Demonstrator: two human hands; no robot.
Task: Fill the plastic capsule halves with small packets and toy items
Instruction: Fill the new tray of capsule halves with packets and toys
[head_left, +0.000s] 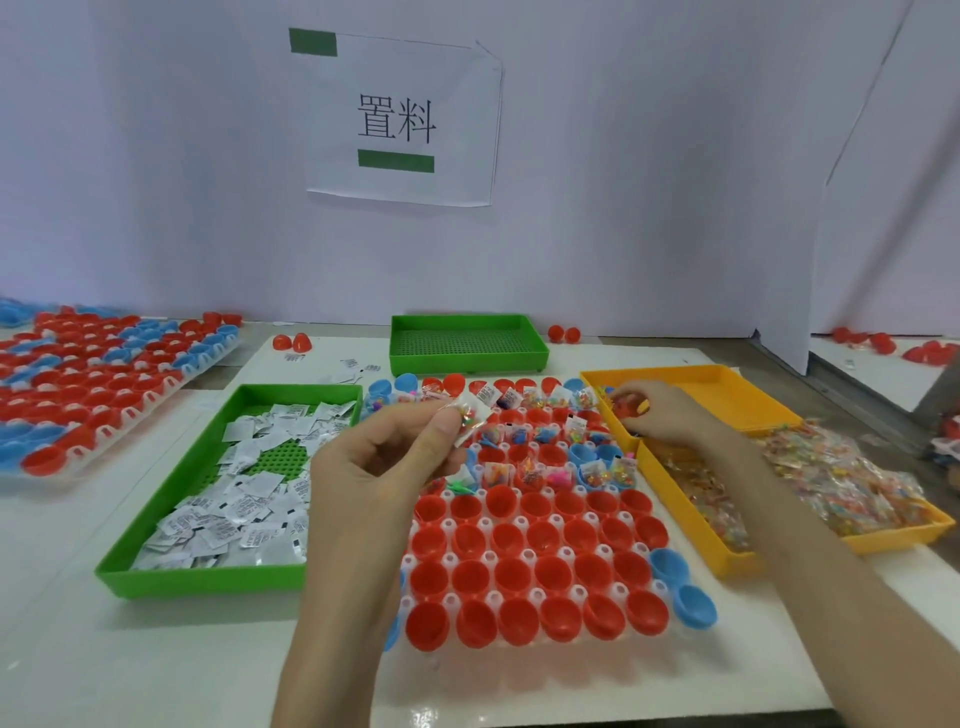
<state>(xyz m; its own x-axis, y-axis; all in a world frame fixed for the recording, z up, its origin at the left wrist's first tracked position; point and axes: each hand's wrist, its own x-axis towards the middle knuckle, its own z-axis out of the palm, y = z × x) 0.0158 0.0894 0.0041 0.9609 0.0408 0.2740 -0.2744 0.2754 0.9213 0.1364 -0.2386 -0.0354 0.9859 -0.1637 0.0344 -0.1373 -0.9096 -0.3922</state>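
While left hand (382, 470) pinches a crinkly clear packet (471, 414), right hand (662, 415) curls in yellow tray (737, 395), grip unclear

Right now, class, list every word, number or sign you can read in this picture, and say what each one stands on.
"置料": printed in black on the white paper sheet taped to the wall.
White packets in the green tray: dark print, too small to read.
Labels on the clear toy packets: too blurred to read.
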